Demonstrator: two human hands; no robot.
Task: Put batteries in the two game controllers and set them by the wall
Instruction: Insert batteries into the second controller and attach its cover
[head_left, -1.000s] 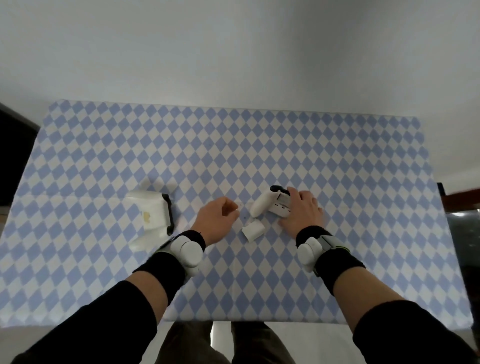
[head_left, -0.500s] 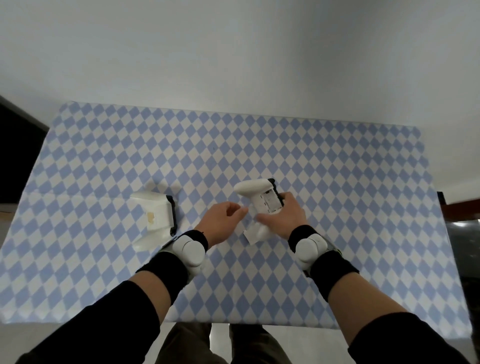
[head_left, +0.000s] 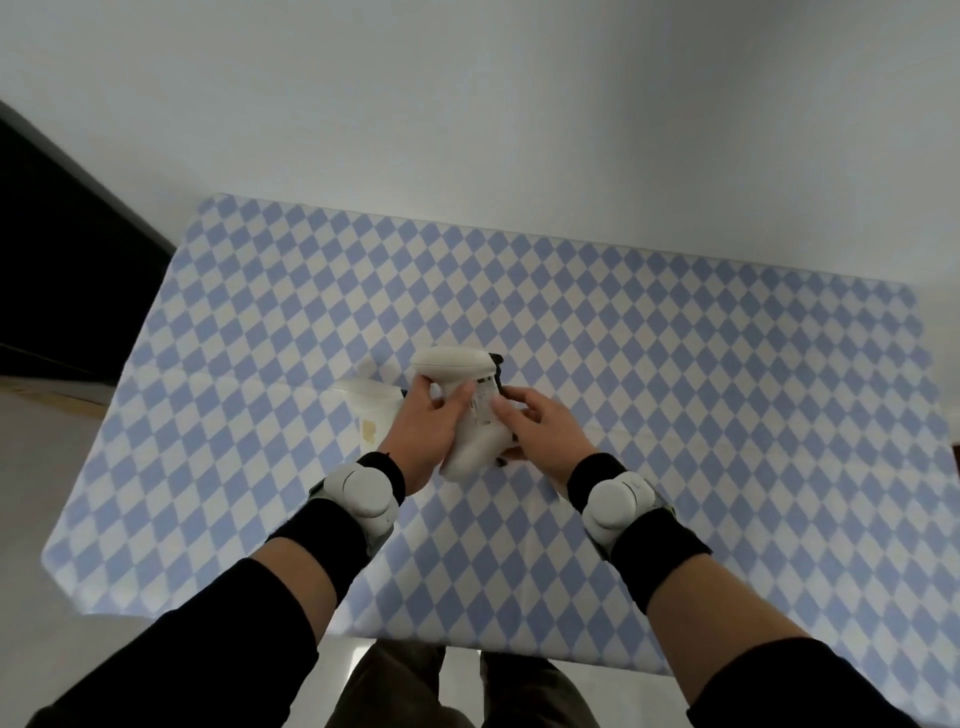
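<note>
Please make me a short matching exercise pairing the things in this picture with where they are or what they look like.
Things:
1. held controller
2. second controller
3. tablecloth
4. left hand

Descriptions:
A. blue and white diamond pattern
B. lying on the table, partly hidden behind the left hand
C. gripped by both hands, back side facing the camera
D. wrapped around the held controller's left side

Pairs: 1-C, 2-B, 3-A, 4-D
</note>
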